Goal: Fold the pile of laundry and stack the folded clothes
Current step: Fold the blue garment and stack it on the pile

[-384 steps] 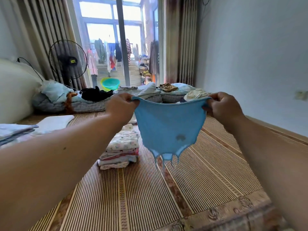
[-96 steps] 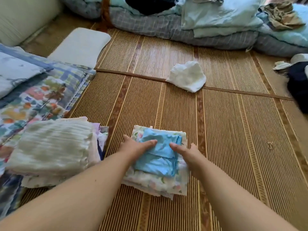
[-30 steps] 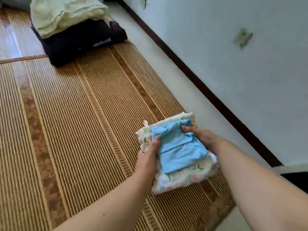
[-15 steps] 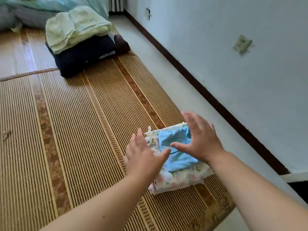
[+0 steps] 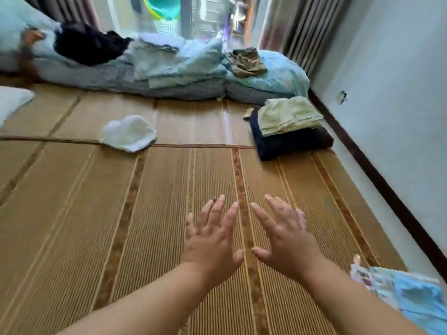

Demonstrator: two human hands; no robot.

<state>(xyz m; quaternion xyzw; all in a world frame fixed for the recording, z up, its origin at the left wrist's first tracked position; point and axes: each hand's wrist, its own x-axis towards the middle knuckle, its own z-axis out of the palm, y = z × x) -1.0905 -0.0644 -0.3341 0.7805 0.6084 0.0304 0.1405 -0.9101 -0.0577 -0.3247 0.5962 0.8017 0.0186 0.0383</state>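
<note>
Cut off lower right, blurred: folded stack. Left hand, right hand released, fingers splayed above mat.

We read no text, label, brand, number or sign anywhere in this view. The printed cloth of the folded stack at lower right carries a pattern only, and motion blurs it. The wall plate is too small for us to make out any marking.
</note>
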